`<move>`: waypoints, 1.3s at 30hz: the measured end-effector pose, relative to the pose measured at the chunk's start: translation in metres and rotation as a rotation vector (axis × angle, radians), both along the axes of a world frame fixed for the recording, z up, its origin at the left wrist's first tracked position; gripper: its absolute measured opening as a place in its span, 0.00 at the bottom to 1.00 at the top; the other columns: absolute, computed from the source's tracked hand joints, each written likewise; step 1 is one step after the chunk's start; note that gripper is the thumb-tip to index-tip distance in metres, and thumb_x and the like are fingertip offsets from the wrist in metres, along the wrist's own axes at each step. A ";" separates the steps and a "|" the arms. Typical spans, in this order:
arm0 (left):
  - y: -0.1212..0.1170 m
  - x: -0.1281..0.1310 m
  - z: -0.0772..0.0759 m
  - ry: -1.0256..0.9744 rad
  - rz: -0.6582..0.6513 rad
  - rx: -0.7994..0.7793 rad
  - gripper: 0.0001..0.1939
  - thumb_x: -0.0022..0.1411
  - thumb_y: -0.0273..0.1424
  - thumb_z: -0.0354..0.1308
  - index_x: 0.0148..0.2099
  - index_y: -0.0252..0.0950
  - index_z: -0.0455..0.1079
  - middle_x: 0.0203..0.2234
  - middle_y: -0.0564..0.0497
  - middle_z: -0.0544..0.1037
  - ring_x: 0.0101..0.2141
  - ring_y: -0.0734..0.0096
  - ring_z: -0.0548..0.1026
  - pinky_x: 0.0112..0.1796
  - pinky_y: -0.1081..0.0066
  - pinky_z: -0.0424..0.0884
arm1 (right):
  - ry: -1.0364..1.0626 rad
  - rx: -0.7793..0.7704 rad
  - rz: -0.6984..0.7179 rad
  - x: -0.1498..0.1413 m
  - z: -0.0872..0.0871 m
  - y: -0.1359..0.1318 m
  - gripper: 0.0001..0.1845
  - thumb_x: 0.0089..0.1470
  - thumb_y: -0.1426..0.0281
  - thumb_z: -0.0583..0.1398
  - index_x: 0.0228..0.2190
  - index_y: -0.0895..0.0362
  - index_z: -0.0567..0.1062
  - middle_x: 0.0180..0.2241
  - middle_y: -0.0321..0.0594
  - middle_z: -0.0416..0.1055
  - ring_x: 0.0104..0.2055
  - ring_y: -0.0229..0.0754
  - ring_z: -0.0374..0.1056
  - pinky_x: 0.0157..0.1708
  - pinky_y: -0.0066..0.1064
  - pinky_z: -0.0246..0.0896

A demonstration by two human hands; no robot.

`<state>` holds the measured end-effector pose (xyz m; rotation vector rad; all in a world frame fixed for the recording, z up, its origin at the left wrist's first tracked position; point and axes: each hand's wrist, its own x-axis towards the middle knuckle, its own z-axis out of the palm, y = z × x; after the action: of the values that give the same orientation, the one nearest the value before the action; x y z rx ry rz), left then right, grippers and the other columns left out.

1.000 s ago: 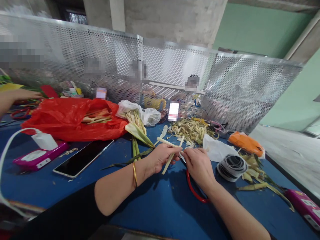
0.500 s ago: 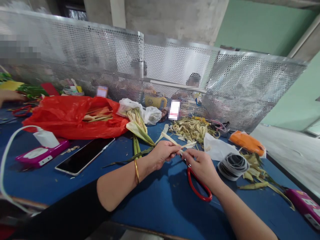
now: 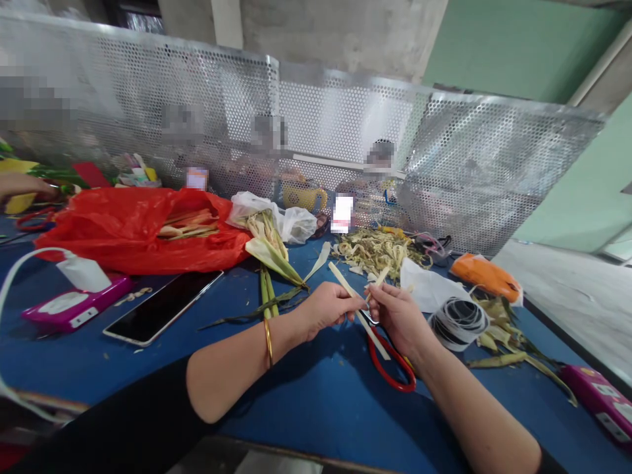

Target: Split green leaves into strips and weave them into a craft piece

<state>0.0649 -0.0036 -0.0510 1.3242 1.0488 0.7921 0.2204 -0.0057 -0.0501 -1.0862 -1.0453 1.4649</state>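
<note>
My left hand (image 3: 328, 308) is closed, its thumb and fingers pinching a long pale strip of dried husk (image 3: 374, 337). The strip slants across from upper left to lower right, over the scissors. Close beside it, my right hand (image 3: 399, 315) is closed in a pinch on a shorter pale husk piece (image 3: 379, 279) that sticks up from the fingertips. Red-handled scissors (image 3: 390, 380) lie on the blue table under my right hand, their blades mostly hidden. Beyond my hands is a heap of curled husk scraps (image 3: 378, 250).
A husk bundle (image 3: 266, 243), a red plastic bag (image 3: 123, 227) and a smartphone (image 3: 162, 308) are on the left. To the right are a coil of dark cord (image 3: 460, 321), an orange packet (image 3: 486, 278) and a purple box (image 3: 600, 401). A perforated metal screen (image 3: 340, 118) stands behind. Another person's hand (image 3: 22, 186) shows far left.
My right hand has moved slightly up and right, turning its husk piece upright. The long strip in my left hand now extends down right over the scissors.
</note>
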 end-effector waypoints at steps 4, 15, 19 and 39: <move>0.000 -0.001 -0.001 0.037 -0.054 0.036 0.16 0.49 0.40 0.61 0.21 0.32 0.67 0.13 0.57 0.62 0.15 0.82 0.54 0.19 0.74 0.47 | -0.103 0.105 -0.081 -0.004 -0.002 0.000 0.20 0.34 0.56 0.69 0.18 0.58 0.71 0.14 0.31 0.64 0.16 0.31 0.56 0.19 0.26 0.50; -0.002 -0.002 -0.002 0.165 -0.057 0.169 0.23 0.53 0.48 0.58 0.22 0.32 0.71 0.13 0.57 0.60 0.18 0.79 0.54 0.21 0.74 0.48 | -0.962 0.826 -0.265 0.018 0.015 0.005 0.14 0.55 0.60 0.57 0.35 0.55 0.78 0.37 0.44 0.74 0.41 0.47 0.67 0.41 0.37 0.59; -0.004 0.002 -0.007 0.237 -0.139 0.245 0.22 0.53 0.43 0.58 0.15 0.34 0.62 0.11 0.57 0.60 0.17 0.79 0.56 0.22 0.74 0.50 | -0.820 0.623 0.131 0.005 0.010 -0.001 0.15 0.53 0.61 0.58 0.20 0.56 0.73 0.23 0.36 0.70 0.29 0.40 0.65 0.32 0.30 0.57; 0.004 0.000 -0.002 -0.120 0.086 -0.074 0.27 0.57 0.51 0.53 0.33 0.29 0.75 0.19 0.52 0.70 0.16 0.82 0.59 0.17 0.76 0.48 | -0.753 0.529 -0.448 0.024 0.010 0.015 0.19 0.53 0.54 0.57 0.23 0.56 0.73 0.22 0.37 0.68 0.27 0.40 0.62 0.28 0.31 0.54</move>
<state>0.0650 0.0006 -0.0530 1.1609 1.0350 0.8785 0.2443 0.0088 -0.0404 -1.3804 -1.4670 0.3594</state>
